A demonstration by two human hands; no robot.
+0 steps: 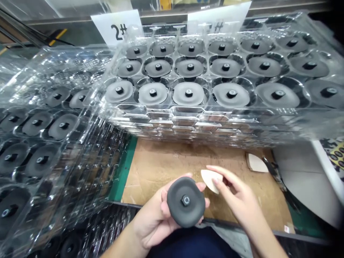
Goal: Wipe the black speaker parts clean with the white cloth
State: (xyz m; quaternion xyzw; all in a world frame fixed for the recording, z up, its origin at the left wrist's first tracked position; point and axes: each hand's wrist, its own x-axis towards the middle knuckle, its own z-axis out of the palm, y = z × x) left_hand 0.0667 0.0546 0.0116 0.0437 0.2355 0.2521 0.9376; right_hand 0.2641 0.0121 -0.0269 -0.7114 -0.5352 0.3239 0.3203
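Note:
My left hand grips a dark grey rounded disc with a short black stem at its centre, which faces up toward me. The fingers wrap round the disc from behind, and some tips show past its right edge. Just to the right, my right hand pinches a small cream-coloured flat pad with a pointed end, between thumb and fingers. A small gap separates the pad from the disc. Both hands are above a brown cardboard sheet.
Ahead stands a stack of clear plastic trays with similar discs in its cups. More filled trays are on the left. Another cream pad lies right, near a dark tool and a white bin. A "2#" paper sign stands behind.

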